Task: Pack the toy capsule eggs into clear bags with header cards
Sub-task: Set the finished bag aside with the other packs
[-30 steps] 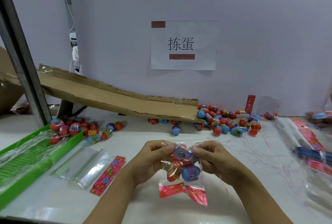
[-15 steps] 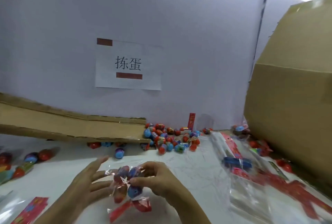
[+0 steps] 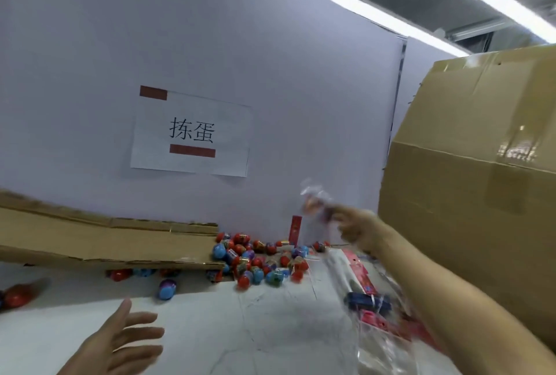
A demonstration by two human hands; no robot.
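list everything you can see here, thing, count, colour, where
capsule eggs: many, red and blue, heaped at the ramp's lower end
loose egg: one, blue and purple, on the table in front of the ramp
cardboard ramp: one, brown, left, sloping down to the heap
paper sign: one, white with red bars, on the wall
cardboard box: one, brown, large, right
empty bags with header cards: a stack, clear with red cards, on the table by the box
filled bag: one, clear, blurred, raised in the air
left hand: open, above the table
right hand: raised, grips the filled bag
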